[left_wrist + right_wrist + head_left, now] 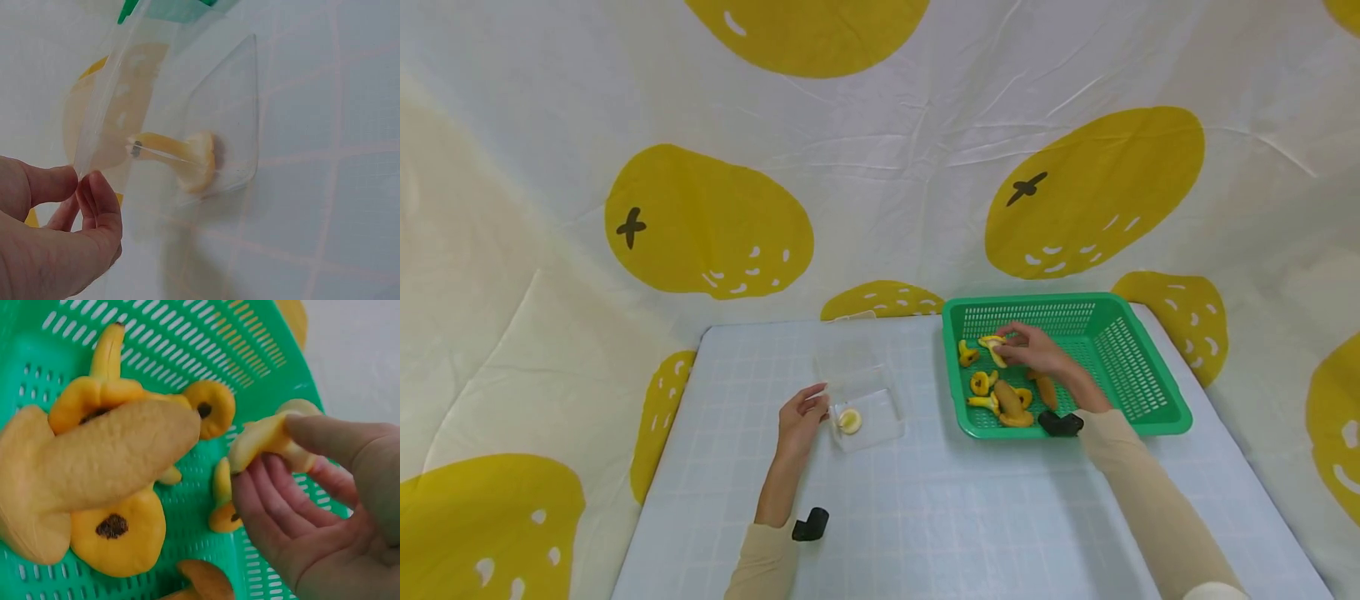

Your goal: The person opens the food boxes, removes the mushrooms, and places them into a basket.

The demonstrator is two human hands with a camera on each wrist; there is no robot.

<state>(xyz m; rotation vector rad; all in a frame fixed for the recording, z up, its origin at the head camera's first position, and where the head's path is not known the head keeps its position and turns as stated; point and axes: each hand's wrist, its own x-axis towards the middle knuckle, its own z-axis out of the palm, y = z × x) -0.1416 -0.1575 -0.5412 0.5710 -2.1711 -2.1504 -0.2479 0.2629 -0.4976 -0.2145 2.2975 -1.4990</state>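
My left hand (800, 423) pinches the rim of a clear plastic box (883, 417) between thumb and fingers. The box's lid (850, 362) is folded back toward the wall. Inside the box stands one pale yellow mushroom (200, 162), stem up. Over the left part of a green basket (1150, 358), my right hand (1036, 350) pinches a pale yellow mushroom (259, 442) between thumb and fingers. Several yellow mushrooms with dark spots, such as one with a broad cap (137, 544), lie in the basket below. A large tan mushroom (112, 456) lies on top of them.
A brown mushroom (1043, 390) lies in the basket beneath my right forearm. Box and basket stand apart on a table with a pale checked cloth (925, 517). Behind them hangs a white curtain (895, 200) printed with large yellow shapes.
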